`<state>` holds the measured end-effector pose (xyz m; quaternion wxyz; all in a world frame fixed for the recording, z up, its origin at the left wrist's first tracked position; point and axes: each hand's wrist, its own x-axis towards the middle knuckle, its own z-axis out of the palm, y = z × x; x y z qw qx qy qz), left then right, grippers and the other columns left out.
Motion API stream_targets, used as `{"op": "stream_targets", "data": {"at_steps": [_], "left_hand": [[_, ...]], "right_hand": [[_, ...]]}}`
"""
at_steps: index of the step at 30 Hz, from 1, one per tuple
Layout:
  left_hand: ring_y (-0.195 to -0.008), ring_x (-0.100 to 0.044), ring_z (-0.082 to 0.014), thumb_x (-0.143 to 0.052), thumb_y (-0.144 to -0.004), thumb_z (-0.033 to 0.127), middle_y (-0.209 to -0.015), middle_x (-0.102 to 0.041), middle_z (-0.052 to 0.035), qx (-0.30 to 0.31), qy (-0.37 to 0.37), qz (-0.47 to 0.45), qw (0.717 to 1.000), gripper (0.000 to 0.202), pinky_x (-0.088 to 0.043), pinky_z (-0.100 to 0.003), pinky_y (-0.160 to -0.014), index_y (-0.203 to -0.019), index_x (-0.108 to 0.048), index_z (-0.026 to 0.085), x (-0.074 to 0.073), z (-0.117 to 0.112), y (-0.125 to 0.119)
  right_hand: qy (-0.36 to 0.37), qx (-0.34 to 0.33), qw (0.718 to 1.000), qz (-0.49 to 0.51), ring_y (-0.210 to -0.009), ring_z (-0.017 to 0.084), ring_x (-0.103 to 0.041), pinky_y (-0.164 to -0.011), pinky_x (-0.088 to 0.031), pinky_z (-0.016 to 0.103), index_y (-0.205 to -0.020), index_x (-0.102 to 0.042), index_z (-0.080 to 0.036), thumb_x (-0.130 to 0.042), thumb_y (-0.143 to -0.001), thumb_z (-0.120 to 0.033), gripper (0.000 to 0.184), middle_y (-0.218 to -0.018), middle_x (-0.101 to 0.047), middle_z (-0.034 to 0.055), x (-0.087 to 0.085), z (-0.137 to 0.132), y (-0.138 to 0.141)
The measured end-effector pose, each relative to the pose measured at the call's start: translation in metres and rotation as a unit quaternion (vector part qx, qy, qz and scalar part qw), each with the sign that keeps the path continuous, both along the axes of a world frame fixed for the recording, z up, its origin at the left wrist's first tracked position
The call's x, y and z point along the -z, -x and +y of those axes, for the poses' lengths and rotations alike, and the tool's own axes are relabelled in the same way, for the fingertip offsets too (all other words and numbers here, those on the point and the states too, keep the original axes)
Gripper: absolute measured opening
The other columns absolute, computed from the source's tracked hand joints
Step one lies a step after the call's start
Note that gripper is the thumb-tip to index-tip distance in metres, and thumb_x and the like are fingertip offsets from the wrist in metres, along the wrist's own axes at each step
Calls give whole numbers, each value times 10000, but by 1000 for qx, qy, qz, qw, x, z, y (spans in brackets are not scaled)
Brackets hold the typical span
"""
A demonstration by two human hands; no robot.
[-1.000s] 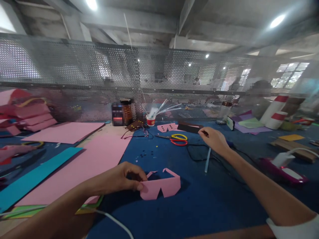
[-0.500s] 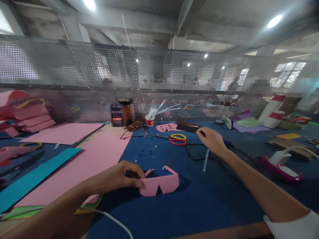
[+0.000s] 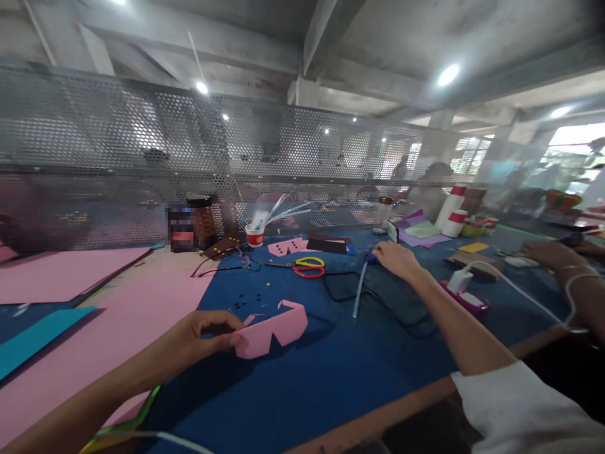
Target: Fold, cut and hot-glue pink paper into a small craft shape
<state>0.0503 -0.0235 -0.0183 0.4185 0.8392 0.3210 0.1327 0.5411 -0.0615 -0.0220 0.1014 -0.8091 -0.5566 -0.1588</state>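
My left hand (image 3: 203, 334) pinches one end of a pair of pink paper glasses (image 3: 293, 325), with folded side arms and a notch at the nose, just over the blue table. Farther off to the right, my right hand (image 3: 397, 257) is closed round a blue glue gun (image 3: 371, 257), mostly hidden under the fingers. A translucent glue stick (image 3: 360, 291) sticks out of it towards me. Scissors (image 3: 309, 267) with yellow and red handles lie left of that hand. Small black bits (image 3: 242, 301) are scattered behind the paper glasses.
Pink sheets (image 3: 179, 284) and a teal strip (image 3: 47, 334) cover the left side. A paper cup (image 3: 254, 236) of glue sticks and eyeglasses (image 3: 227, 268) stand farther back. A black cable (image 3: 340, 296) and a magenta power strip (image 3: 467, 299) lie right. A co-worker's hand (image 3: 543, 254) is far right.
The view has swung to the right, showing a co-worker's arm. My right hand has come onto the blue glue gun. My left hand still holds the paper glasses, now slightly tilted.
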Motion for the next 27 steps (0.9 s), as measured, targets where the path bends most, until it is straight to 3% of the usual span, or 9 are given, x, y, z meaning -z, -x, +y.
{"op": "stream_targets", "data": {"at_steps": [4, 7, 13, 16, 21, 27], "left_hand": [[-838, -617, -215, -628, -836, 554, -857, -718, -34, -1, -5, 4, 1000, 369, -463, -256, -759, -883, -740, 206, 6, 5, -1], [-832, -610, -212, -618, -843, 555, -852, -709, -38, -4, -11, 3, 1000, 374, -463, -255, -755, -884, -738, 203, 6, 6, -1], [-834, -612, -214, -615, -835, 567, -845, -707, -38, -11, -14, 11, 1000, 387, -469, -258, -752, -871, -733, 200, 3, 3, -1], [-825, -613, -207, -625, -831, 556, -841, -710, -32, -18, -7, 5, 1000, 379, -468, -254, -749, -879, -732, 195, 4, 6, 0], [-841, -623, -212, -643, -828, 533, -868, -721, -35, -43, 10, -31, 999, 362, -474, -263, -765, -902, -725, 188, 7, 12, 2], [-801, -590, -187, -634, -826, 544, -825, -658, -22, -50, -3, -59, 997, 371, -465, -250, -734, -840, -699, 180, 8, 15, 3]], "right_hand": [[60, 22, 998, -19, -1105, 325, -596, -902, -440, 428, -1183, -628, -141, -573, -913, -321, 329, -1182, -635, 188, 14, -6, -4], [69, 39, 996, -34, -1177, 334, -547, -948, -416, 455, -1226, -594, -125, -564, -923, -274, 339, -1226, -597, 208, 20, -2, -5], [75, 69, 994, -30, -1108, 254, -581, -952, -472, 487, -1245, -568, -159, -580, -957, -367, 355, -1245, -585, 96, 35, 9, -12], [57, 65, 996, -13, -1139, 294, -564, -950, -455, 477, -1250, -561, -124, -559, -957, -286, 335, -1240, -578, 156, 40, 10, -13], [-11, 56, 998, 37, -1168, 356, -553, -946, -428, 444, -1317, -494, -46, -503, -924, -223, 431, -1263, -539, 262, 27, 5, -11], [-89, -26, 989, 115, -1053, 304, -629, -872, -482, 373, -1288, -543, -113, -508, -937, -379, 441, -1182, -644, 174, -3, 3, 8]]}}
